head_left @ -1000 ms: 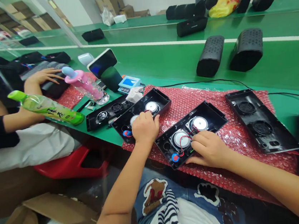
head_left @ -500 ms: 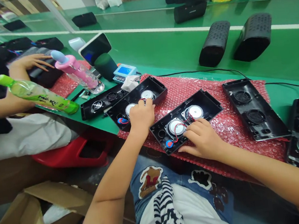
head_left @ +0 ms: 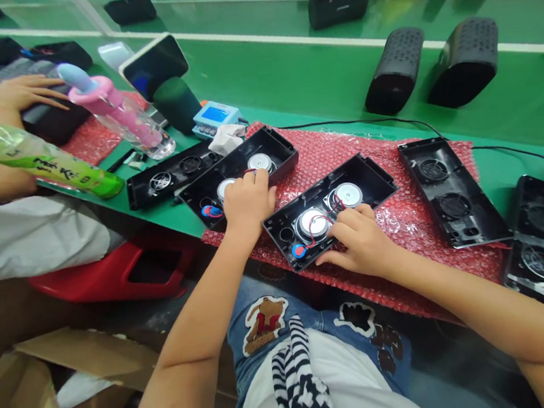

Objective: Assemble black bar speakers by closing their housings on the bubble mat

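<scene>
My left hand (head_left: 247, 205) is closed over the near wall of a black speaker housing (head_left: 280, 139). Its fingers reach inside, between two round speaker drivers, and partly hide one of them. A second speaker housing (head_left: 372, 183) lies to the right, tilted on red bubble wrap. My right hand (head_left: 361, 241) grips its near wall, thumb outside and fingers bent inward beside the drivers. Red wires (head_left: 315, 228) run over the silver driver (head_left: 312, 223), and a blue-and-red wire bundle (head_left: 299, 250) sits at the left end. The fingertips of both hands are partly hidden.
Bubble wrap (head_left: 433, 238) covers part of the green bench. Further right lie two empty housings, one a black housing (head_left: 455, 193). Leftward are a pink bottle (head_left: 118, 110), a green drink bottle (head_left: 45, 158), a blue meter (head_left: 216, 115) and another person's hand (head_left: 24, 95). Finished speakers (head_left: 465, 64) stand behind.
The camera view has shifted, so most things appear further left and higher. Both hands stay on the same housings, with little visible movement against them.
</scene>
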Tool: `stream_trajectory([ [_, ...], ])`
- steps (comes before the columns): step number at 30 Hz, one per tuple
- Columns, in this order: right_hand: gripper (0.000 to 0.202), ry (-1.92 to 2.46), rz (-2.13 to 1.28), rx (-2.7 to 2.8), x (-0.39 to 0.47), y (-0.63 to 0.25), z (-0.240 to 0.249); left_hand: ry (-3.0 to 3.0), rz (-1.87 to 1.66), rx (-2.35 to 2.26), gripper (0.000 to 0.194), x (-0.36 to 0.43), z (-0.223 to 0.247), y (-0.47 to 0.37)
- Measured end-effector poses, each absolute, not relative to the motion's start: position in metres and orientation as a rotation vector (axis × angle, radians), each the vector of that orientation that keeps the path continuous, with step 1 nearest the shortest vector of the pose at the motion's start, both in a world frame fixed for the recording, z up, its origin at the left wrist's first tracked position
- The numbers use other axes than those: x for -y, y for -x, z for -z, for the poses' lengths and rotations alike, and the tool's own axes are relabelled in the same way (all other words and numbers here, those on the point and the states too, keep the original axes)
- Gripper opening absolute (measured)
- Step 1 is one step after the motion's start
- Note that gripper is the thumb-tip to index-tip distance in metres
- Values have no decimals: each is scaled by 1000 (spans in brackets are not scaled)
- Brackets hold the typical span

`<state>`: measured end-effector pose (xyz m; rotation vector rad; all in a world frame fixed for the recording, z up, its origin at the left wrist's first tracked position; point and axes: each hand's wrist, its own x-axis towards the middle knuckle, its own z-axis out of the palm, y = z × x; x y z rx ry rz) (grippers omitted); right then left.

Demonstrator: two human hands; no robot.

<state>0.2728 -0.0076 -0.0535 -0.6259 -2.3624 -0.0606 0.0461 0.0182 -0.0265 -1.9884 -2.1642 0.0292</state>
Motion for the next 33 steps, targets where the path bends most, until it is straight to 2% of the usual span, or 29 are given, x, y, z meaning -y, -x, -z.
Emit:
stream_trajectory([
  [5,41,593,170,2478,3,-282,47,2024,132,2173,37,-13,21,-34],
  [9,35,595,242,2479,4,-286,43,2033,599,2051,25,18,3,-31],
  [12,40,681,313,2409,5,-286,42,2103,893,1835,18,52,-2,-49],
  [18,45,740,127,2491,5,-286,44,2250,953,1675,31,91,43,-98],
  [22,46,757,117,2498,6,-286,45,2147,1108,1629,31,91,67,-108],
  [33,34,774,-27,2460,7,-285,48,2040,1262,1615,26,85,73,-109],
])
